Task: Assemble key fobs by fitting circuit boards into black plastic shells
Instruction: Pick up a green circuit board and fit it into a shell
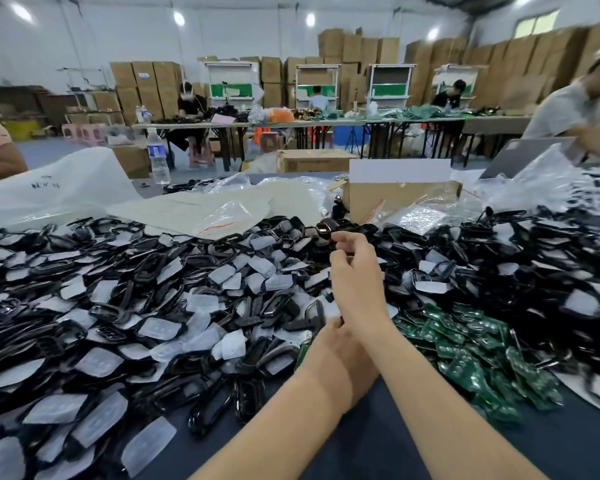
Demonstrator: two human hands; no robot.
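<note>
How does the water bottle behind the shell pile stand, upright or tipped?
Upright: the water bottle stands on its base, with the cap on top.

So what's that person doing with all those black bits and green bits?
A person is putting key fobs together at a table heaped with black plastic shells and green circuit boards. Their right hand reaches out over the shells, fingers curled; whether it pinches one is unclear. The left hand sits mostly hidden under the right wrist.
</note>
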